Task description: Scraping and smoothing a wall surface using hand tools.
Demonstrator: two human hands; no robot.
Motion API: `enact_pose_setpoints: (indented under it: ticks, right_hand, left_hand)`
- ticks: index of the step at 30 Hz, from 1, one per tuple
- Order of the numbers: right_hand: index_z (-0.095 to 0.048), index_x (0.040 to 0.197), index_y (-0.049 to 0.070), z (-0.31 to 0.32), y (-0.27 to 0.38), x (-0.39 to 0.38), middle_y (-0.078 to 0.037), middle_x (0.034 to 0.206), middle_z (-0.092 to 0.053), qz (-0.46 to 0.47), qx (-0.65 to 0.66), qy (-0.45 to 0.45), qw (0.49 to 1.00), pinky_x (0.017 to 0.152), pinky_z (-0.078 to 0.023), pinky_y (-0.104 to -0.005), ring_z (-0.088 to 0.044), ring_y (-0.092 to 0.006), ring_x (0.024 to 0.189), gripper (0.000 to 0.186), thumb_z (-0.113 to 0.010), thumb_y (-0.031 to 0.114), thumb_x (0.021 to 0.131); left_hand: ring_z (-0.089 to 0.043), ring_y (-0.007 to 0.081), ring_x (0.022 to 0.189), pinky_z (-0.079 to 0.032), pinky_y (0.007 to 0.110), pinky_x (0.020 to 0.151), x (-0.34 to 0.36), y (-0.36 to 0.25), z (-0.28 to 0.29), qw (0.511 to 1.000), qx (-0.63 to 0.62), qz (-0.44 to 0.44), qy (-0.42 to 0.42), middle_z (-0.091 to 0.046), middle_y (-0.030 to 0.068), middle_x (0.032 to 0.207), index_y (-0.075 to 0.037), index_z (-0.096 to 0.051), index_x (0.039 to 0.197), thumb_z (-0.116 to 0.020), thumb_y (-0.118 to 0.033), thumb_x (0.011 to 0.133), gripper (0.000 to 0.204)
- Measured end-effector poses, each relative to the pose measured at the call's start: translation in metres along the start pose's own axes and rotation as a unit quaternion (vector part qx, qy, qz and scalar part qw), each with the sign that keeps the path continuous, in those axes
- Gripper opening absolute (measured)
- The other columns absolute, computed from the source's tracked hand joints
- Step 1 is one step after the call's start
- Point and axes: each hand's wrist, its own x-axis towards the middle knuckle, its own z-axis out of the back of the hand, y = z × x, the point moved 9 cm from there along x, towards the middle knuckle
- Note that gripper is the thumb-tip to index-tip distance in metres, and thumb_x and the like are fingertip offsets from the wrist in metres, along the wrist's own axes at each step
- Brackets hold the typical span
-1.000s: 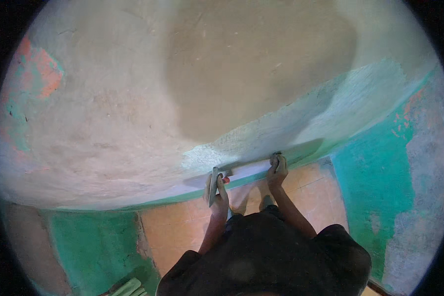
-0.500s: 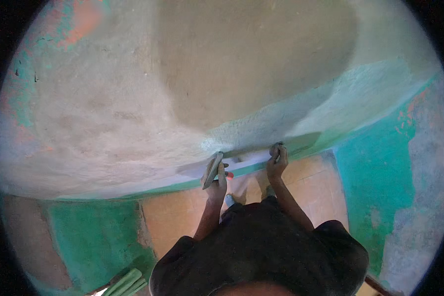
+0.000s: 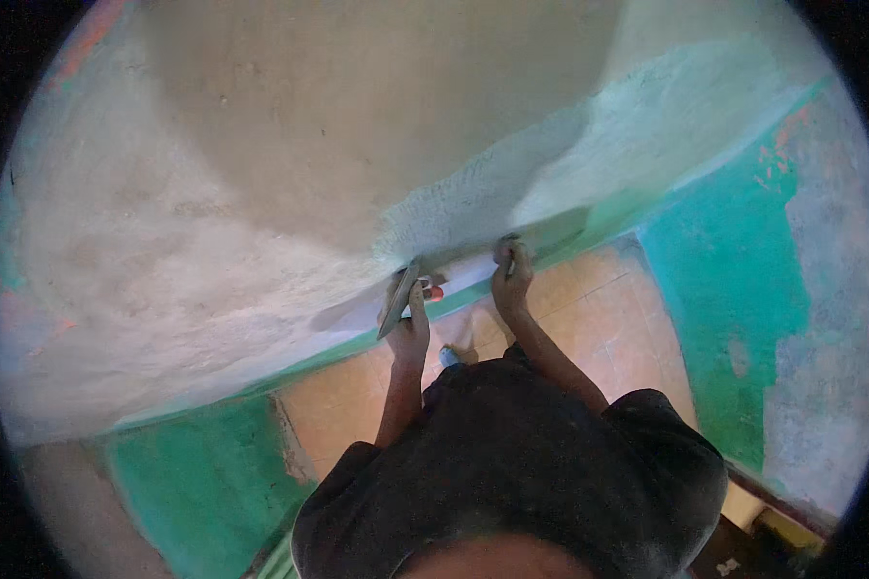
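Observation:
My left hand (image 3: pixel 411 330) is closed around a flat, grey, plaster-smeared trowel (image 3: pixel 399 307), held on edge with its upper end near the wall. A small red, rounded piece (image 3: pixel 434 293) shows just right of those fingers; I cannot tell whether it belongs to the tool. To the right, my right hand (image 3: pixel 513 276) is raised close to the wall with its fingers curled. Something grey sits at its fingertips, too small to name. In front of both hands rises the plastered wall (image 3: pixel 290 145), with a pale bluish, freshly coated-looking band (image 3: pixel 473 198) just above them.
A green strip (image 3: pixel 309 370) runs along the wall's foot, above the tan tiled floor (image 3: pixel 589 323). Turquoise-painted wall (image 3: pixel 734 299) closes off the right side. At lower left is a green panel (image 3: pixel 203 468); dark and yellowish items (image 3: pixel 772 531) lie at lower right.
The view has turned, so the wall and floor line now slant more. Both hands appear higher and slightly farther left in the picture, still close to the wall. The left hand keeps the trowel.

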Motion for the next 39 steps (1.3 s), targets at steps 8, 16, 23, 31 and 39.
enact_pose_setpoints:
  ticks: [8, 16, 23, 31, 39]
  right_hand:
    - [-0.059, 0.095, -0.005, 0.071, -0.005, 0.101, -0.017, 0.082, -0.059, 0.007, -0.030, -0.193, 0.981, 0.069, -0.045, -0.0380, -0.055, -0.0295, 0.074, 0.021, -0.049, 0.013, 0.098]
    - [-0.050, 0.088, -0.002, 0.021, 0.038, 0.029, -0.012, 0.075, -0.050, 0.124, -0.001, -0.092, 0.988, 0.069, -0.043, -0.0339, -0.049, -0.0225, 0.071, 0.016, -0.045, 0.009, 0.099]
    - [-0.058, 0.100, -0.004, 0.085, 0.008, 0.126, -0.019, 0.086, -0.057, -0.021, -0.006, -0.140, 0.990, 0.073, -0.045, -0.0367, -0.057, -0.0323, 0.081, 0.021, -0.047, 0.014, 0.099]
    - [-0.054, 0.101, -0.006, 0.050, 0.037, 0.071, -0.016, 0.086, -0.056, 0.121, 0.011, -0.106, 0.987, 0.075, -0.046, -0.0341, -0.056, -0.0257, 0.082, 0.021, -0.046, 0.014, 0.100]
    - [-0.053, 0.094, -0.001, 0.080, 0.007, 0.134, -0.007, 0.077, -0.050, 0.031, 0.021, -0.089, 0.995, 0.065, -0.045, -0.0335, -0.051, -0.0193, 0.069, 0.014, -0.047, 0.010, 0.100]
  left_hand:
    - [-0.070, 0.0199, 0.073, -0.054, 0.031, 0.071, -0.001, -0.003, 0.000, 0.999, 0.004, 0.025, 0.027, -0.068, 0.0129, 0.092, 0.007, -0.059, 0.115, -0.052, -0.004, 0.096, 0.023]
    - [-0.065, 0.0184, 0.088, -0.054, 0.032, 0.076, -0.010, 0.014, -0.003, 0.999, -0.012, 0.025, 0.026, -0.061, 0.0147, 0.112, 0.008, -0.056, 0.118, -0.048, -0.005, 0.098, 0.025]
    - [-0.064, 0.0191, 0.090, -0.053, 0.033, 0.079, -0.014, 0.028, 0.004, 0.998, -0.014, 0.055, 0.008, -0.057, 0.0138, 0.117, 0.006, -0.054, 0.121, -0.049, -0.007, 0.099, 0.027]
    - [-0.063, 0.0181, 0.088, -0.052, 0.033, 0.080, -0.020, 0.029, 0.002, 0.995, 0.035, 0.085, -0.045, -0.065, 0.0121, 0.093, 0.005, -0.056, 0.118, -0.049, -0.017, 0.101, 0.028]
    - [-0.062, 0.0176, 0.084, -0.052, 0.031, 0.075, -0.026, 0.026, -0.013, 0.991, -0.003, 0.108, -0.076, -0.064, 0.0114, 0.095, 0.006, -0.057, 0.114, -0.049, -0.018, 0.101, 0.028]
